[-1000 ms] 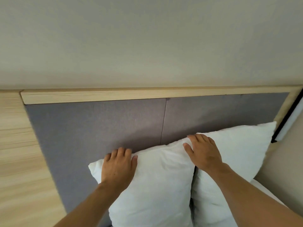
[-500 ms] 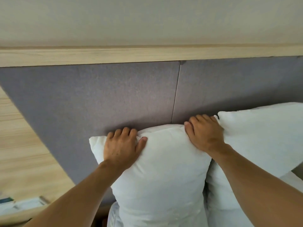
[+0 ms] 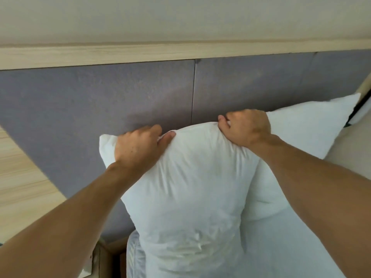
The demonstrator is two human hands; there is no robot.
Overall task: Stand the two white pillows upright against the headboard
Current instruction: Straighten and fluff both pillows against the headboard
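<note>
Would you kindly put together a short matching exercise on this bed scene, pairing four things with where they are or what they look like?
Things:
1. left hand
2. right hand
3. right pillow
4. headboard

Descriptions:
A. grey padded panel under a light wooden rail
B. grips the near pillow at its top edge, near the left corner
C. leans against the headboard, partly behind the near pillow
D. grips the near pillow at its top right corner

Pairs: 1-B, 2-D, 3-C, 4-A
</note>
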